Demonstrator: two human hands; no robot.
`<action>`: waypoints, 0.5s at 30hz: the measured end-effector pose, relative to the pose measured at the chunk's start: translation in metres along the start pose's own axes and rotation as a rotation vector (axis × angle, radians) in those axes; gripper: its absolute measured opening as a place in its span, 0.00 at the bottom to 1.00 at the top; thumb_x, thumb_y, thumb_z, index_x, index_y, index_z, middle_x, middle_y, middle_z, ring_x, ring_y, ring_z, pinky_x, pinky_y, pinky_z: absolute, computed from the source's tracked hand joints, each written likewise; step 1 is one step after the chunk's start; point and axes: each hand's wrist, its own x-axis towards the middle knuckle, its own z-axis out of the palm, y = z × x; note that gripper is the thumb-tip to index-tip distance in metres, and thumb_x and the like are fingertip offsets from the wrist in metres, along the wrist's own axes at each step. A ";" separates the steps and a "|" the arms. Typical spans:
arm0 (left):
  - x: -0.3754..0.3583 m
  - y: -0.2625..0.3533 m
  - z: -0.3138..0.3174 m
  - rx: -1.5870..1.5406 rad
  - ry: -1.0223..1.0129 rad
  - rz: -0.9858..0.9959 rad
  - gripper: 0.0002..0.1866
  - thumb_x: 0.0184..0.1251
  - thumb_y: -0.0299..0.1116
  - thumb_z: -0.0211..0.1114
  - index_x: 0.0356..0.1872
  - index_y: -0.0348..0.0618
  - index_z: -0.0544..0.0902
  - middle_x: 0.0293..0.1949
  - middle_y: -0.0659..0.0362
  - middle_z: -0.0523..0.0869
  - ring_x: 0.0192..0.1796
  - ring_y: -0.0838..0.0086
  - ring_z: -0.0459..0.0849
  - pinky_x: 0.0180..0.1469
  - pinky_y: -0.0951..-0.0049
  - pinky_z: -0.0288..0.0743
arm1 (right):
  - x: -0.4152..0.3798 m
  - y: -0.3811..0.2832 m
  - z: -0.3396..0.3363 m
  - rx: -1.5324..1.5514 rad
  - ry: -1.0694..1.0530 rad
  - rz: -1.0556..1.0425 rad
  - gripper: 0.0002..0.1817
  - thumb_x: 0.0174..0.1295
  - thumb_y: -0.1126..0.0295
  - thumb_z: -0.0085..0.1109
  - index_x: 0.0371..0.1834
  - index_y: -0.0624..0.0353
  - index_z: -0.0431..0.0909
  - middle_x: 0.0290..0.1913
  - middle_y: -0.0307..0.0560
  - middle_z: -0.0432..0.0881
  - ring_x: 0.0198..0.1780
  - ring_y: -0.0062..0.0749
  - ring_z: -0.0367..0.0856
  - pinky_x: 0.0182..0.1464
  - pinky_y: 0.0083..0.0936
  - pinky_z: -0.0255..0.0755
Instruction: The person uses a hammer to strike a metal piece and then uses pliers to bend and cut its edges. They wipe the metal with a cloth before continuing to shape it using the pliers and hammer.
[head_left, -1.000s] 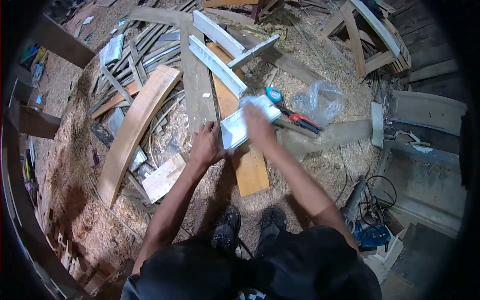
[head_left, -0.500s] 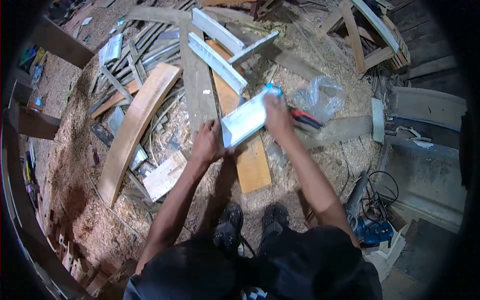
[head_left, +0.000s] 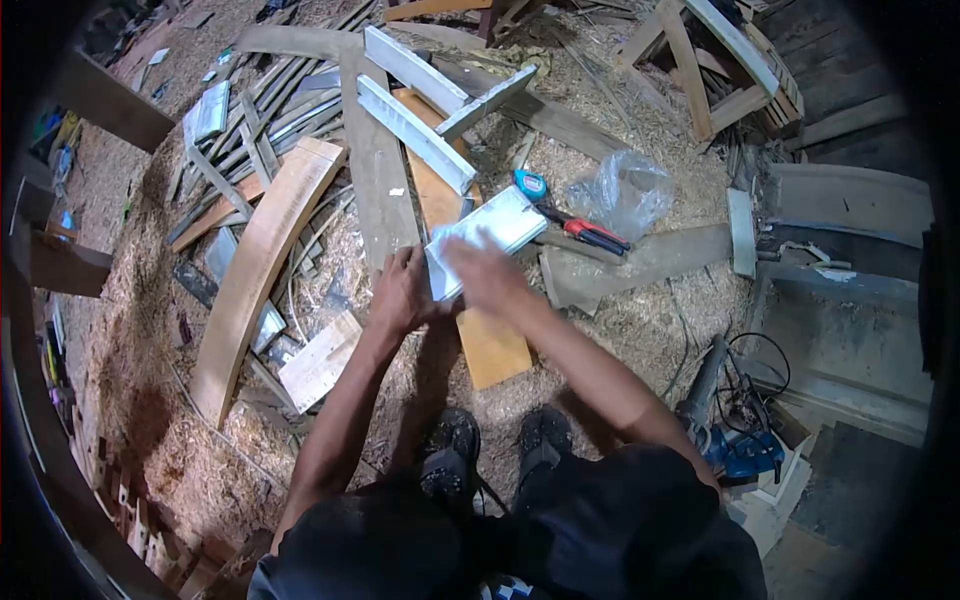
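A short white-painted board (head_left: 508, 222) lies tilted across an orange-brown plank (head_left: 497, 345). My left hand (head_left: 400, 288) is closed on the board's near left end. Over the face of that same end is my right hand (head_left: 485, 277), its fingers smeared by motion; whether they hold anything I cannot make out. Just beyond the board's far end lie a turquoise tape measure (head_left: 531, 184) and red-and-black pliers (head_left: 597, 235). A frame of white-edged wooden strips (head_left: 418, 135) rests on the plank past the board.
A curved wooden piece (head_left: 268, 275) and a pile of offcuts lie to the left on wood shavings. Clear plastic (head_left: 630, 190) sits beyond the pliers. At right are a blue corded power tool (head_left: 752, 455) and a wooden frame (head_left: 725, 70). My shoes (head_left: 450, 450) stand below the plank.
My right hand has moved from the board's far end to its left end, uncovering the tape measure. My left hand keeps its hold. The whole view has shifted slightly.
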 end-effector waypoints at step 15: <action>0.005 0.007 -0.005 -0.038 -0.082 -0.060 0.55 0.34 0.54 0.83 0.67 0.34 0.71 0.62 0.43 0.76 0.64 0.49 0.74 0.60 0.48 0.71 | 0.033 0.038 -0.012 -0.357 -0.063 0.107 0.16 0.70 0.75 0.41 0.52 0.70 0.77 0.51 0.66 0.83 0.58 0.51 0.80 0.69 0.46 0.65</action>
